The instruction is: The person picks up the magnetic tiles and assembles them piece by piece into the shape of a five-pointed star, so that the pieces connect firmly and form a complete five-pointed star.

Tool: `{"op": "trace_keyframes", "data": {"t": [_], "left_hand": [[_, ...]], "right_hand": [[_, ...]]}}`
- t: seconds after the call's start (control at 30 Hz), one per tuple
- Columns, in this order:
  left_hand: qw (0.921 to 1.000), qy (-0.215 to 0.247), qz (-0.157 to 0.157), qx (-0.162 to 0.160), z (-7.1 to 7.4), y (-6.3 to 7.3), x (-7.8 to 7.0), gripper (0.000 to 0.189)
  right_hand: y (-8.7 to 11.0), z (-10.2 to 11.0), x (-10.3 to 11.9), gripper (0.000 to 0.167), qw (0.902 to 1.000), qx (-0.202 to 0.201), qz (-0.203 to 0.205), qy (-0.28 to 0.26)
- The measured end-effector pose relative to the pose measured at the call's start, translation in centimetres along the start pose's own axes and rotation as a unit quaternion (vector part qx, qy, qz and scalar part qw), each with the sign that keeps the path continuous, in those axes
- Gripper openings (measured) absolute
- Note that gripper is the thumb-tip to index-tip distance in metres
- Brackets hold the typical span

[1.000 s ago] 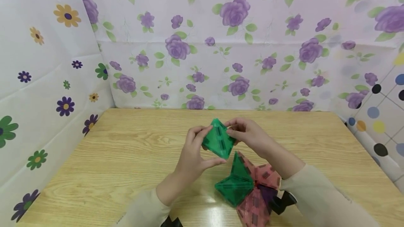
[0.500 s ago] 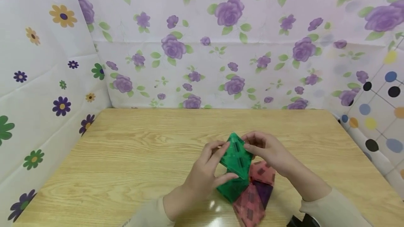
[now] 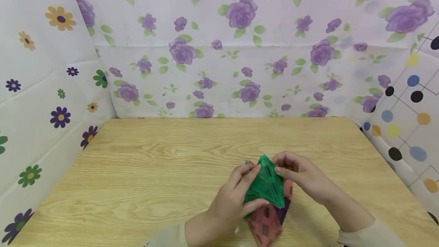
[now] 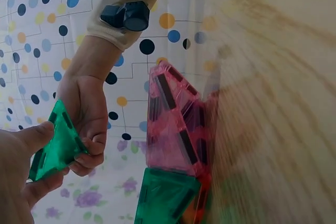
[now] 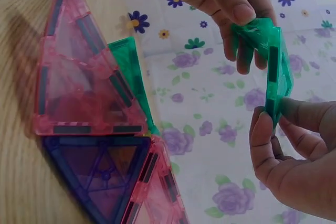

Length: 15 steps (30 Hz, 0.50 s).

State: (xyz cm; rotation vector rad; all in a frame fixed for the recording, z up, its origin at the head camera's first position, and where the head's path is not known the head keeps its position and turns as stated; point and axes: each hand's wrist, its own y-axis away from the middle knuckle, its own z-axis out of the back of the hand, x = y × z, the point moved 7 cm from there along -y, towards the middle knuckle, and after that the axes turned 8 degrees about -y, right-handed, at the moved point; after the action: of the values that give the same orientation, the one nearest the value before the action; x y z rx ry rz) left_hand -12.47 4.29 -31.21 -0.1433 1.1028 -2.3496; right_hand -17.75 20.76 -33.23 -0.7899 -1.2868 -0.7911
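Both hands hold a green see-through magnetic tile piece (image 3: 269, 181), which appears as two triangles joined at an angle. My left hand (image 3: 228, 197) grips its left side, thumb along the lower edge. On the upper right edge, my right hand (image 3: 306, 176) pinches it between thumb and fingers. In the head view it overlaps a tile cluster on the table. That cluster has pink tiles (image 5: 84, 90), a purple triangle tile (image 5: 100, 174) and green tiles (image 4: 165, 198), joined edge to edge. In both wrist views the held piece hangs apart from the cluster.
The wooden table (image 3: 164, 163) extends around the cluster. A purple-flowered cloth (image 3: 219, 68) hangs behind it, a daisy-patterned cloth (image 3: 41, 132) on the left and a dotted cloth (image 3: 401, 136) on the right. A black device (image 4: 126, 17) sits on the right sleeve.
Both hands have brought the green piece rightward and lower in the head view, from beside the cluster to over it. The piece has turned, its lower tip now pointing right. The head view has shifted slightly.
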Motion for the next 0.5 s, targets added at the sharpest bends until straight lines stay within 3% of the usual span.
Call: {"op": "trace_keyframes", "data": {"t": [0.2,0.27,0.37,0.5], "left_hand": [[0.9974,-0.065,-0.021,0.023,-1.4,0.1,-1.4,0.085],[0.9920,-0.118,-0.034,0.028,-2.0,0.1,-2.1,0.081],[0.9776,-0.200,-0.062,0.024,-2.8,0.1,-3.2,0.075],[0.9654,-0.247,-0.083,0.006,-3.4,0.2,-4.4,0.069]], "right_hand": [[1.2,0.1,-0.8,0.025,0.9990,0.037,-0.019,-0.013],[1.7,0.1,-1.1,0.026,0.9983,0.047,-0.030,-0.016],[2.3,0.4,-1.7,0.026,0.9974,0.052,-0.047,-0.019],[3.0,0.4,-2.3,0.022,0.9940,0.071,-0.056,-0.060]]}}
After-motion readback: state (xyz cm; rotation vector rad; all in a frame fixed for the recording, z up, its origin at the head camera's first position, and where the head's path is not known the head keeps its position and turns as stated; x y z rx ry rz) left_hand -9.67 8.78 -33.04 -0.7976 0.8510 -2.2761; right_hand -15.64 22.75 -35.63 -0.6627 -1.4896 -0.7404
